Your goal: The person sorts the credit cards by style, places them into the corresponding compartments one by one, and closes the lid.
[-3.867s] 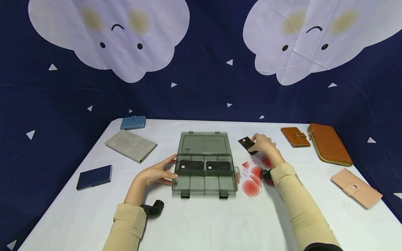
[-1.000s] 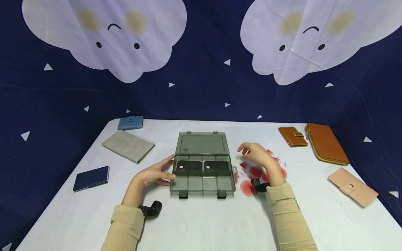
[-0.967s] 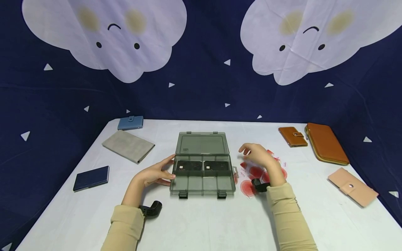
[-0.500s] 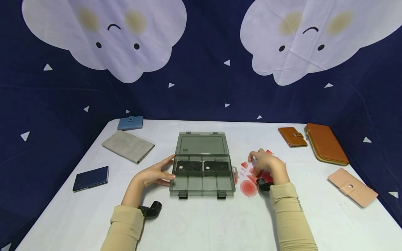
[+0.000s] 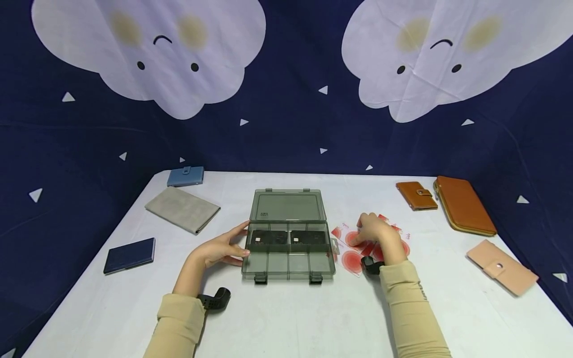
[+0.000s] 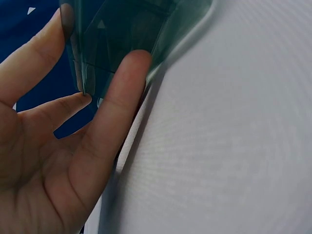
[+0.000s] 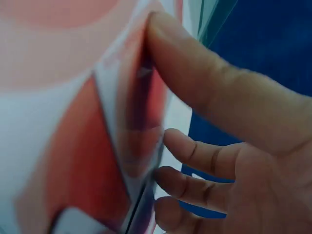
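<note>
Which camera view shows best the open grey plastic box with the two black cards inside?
The head view: there the grey box shows whole, lid open, with both black cards in its rear compartments. The left wrist view shows only a blurred corner against the left hand. The right wrist view shows perhaps a thin edge, too blurred to tell.

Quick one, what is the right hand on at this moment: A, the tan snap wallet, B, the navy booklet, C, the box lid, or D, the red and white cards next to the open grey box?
D: the right hand rests on the fanned red and white cards just right of the open box, thumb pressing a card edge in the right wrist view.
</note>
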Action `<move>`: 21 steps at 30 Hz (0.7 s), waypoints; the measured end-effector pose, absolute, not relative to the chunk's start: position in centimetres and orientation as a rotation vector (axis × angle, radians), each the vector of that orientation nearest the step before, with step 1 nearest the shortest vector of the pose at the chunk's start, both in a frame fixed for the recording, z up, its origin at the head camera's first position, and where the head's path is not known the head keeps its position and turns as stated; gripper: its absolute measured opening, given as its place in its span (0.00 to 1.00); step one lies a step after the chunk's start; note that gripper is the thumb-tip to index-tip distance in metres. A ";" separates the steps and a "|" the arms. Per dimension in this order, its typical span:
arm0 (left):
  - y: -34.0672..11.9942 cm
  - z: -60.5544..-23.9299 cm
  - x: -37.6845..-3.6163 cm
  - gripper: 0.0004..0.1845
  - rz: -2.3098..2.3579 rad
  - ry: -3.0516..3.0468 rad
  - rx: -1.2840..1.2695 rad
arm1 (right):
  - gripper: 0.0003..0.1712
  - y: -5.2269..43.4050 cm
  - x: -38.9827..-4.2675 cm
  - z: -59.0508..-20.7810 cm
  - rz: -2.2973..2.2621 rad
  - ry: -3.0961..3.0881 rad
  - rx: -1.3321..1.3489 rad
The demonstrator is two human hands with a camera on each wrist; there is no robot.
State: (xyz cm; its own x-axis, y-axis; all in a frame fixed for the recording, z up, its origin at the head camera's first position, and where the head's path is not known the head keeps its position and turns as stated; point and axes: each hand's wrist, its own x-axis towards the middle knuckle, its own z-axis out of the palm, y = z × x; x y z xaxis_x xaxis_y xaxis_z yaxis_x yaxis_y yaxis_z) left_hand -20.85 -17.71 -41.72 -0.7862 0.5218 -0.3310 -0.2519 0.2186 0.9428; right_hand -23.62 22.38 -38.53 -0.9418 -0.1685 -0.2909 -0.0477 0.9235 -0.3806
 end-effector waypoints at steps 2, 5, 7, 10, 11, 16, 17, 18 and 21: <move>-17.7 -41.7 -20.8 0.50 1.631 1.884 0.248 | 0.27 22.5 -23.6 -38.5 -0.523 2.770 -0.136; -17.7 -41.7 -20.8 0.50 1.629 1.887 0.242 | 0.25 22.8 -23.6 -38.6 -0.575 2.778 -0.111; -17.7 -41.7 -20.8 0.50 1.627 1.888 0.234 | 0.23 23.0 -23.6 -38.7 -0.654 2.757 -0.101; -17.8 -41.6 -20.8 0.50 1.628 1.886 0.229 | 0.21 23.1 -23.6 -39.1 -0.853 2.667 -0.076; -17.8 -41.6 -20.7 0.50 1.630 1.885 0.226 | 0.20 23.1 -23.6 -39.1 -0.922 2.638 -0.065; -17.8 -41.6 -20.7 0.50 1.629 1.887 0.230 | 0.21 22.8 -23.9 -39.0 -1.091 2.682 -0.086; -17.8 -41.6 -20.7 0.50 1.629 1.888 0.229 | 0.22 22.6 -23.9 -38.7 -1.090 2.727 -0.097; -17.7 -41.6 -20.7 0.50 1.627 1.888 0.232 | 0.23 22.5 -23.9 -38.4 -1.087 2.774 -0.119; -17.7 -41.6 -20.8 0.50 1.624 1.888 0.231 | 0.22 21.9 -23.6 -37.2 -1.154 2.827 -0.178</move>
